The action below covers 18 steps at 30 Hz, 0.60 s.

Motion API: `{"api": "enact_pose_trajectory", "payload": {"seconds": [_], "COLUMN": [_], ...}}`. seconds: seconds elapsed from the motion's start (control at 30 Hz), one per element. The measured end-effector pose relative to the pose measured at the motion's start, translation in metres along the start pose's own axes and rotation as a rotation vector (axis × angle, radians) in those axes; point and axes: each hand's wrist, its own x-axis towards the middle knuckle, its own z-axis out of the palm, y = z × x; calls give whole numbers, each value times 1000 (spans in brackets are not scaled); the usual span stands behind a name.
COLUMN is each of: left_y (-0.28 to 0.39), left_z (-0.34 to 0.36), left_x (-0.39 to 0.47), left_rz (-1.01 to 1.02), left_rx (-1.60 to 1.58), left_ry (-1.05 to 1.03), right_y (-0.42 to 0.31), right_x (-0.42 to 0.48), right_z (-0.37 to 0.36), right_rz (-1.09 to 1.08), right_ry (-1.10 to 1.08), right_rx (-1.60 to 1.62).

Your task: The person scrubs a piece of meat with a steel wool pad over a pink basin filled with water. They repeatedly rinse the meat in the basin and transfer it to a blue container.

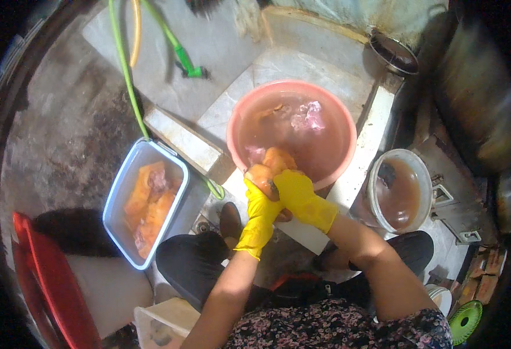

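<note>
A piece of orange-skinned raw meat (262, 176) is in my hands at the near rim of a pink plastic basin (233, 131). My left hand (260, 209), in a yellow rubber glove, grips it from the left and below. Against its right side presses my right hand (301, 192), gloved the same way; the fingertips of both are partly hidden. Cloudy reddish water fills the basin, and a pale pink lump of meat (312, 117) breaks its surface. To the left, a blue-rimmed plastic tub (185, 174) contains several orange-skinned meat pieces (148, 209).
A green hose with a spray nozzle (190, 65) lies on the tiles at upper left. On the right stands a white bucket (373, 196) of brownish liquid. White ledges (185, 139) flank the basin. A red plastic object (55, 279) is at lower left, a green fan-like object (465, 322) at lower right.
</note>
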Motion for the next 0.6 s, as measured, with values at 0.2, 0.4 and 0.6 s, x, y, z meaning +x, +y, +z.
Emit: {"api": "enact_pose_trajectory", "payload": {"seconds": [0.2, 0.4, 0.6], "left_y": [-37, -41, -18], "left_z": [-9, -10, -9], "left_x": [20, 23, -1], "left_rz": [260, 261, 388], "left_rx": [374, -14, 311], "left_ry": [75, -118, -24], "right_y": [13, 94, 203], "right_x": [34, 61, 18], "right_z": [50, 40, 87], "right_rz": [71, 399, 543], "right_ry": [42, -94, -43], "right_rx": [139, -38, -105]}}
